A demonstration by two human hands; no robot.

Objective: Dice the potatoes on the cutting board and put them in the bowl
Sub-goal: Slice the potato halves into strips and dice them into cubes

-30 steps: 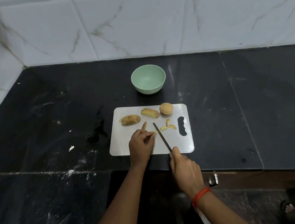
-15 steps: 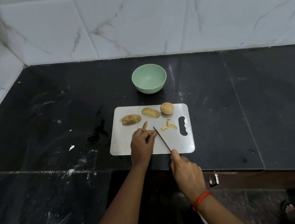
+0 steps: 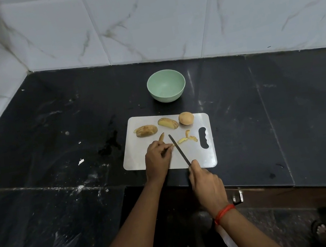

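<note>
Pins a thin potato strip [image 3: 172, 145] to the white rectangular plastic cutting board [image 3: 198, 156] with the curled fingertips of the left hand [image 3: 157, 159], just beside the blade. Grips the handle of a slim dark knife [image 3: 179, 149] in the closed right hand [image 3: 206, 185], with the blade slanted across the board. Leaves two sliced brown-skinned potato halves [image 3: 146, 130] and one whole round potato [image 3: 186, 118] along the board's far edge, and a pale green round bowl [image 3: 166, 85] beyond it on the black stone tabletop [image 3: 52, 142].

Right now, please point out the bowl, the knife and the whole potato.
bowl [image 3: 168, 98], head view, front outer wall.
knife [image 3: 179, 150], head view, middle of the blade.
whole potato [image 3: 186, 118], head view, centre of its skin.
</note>
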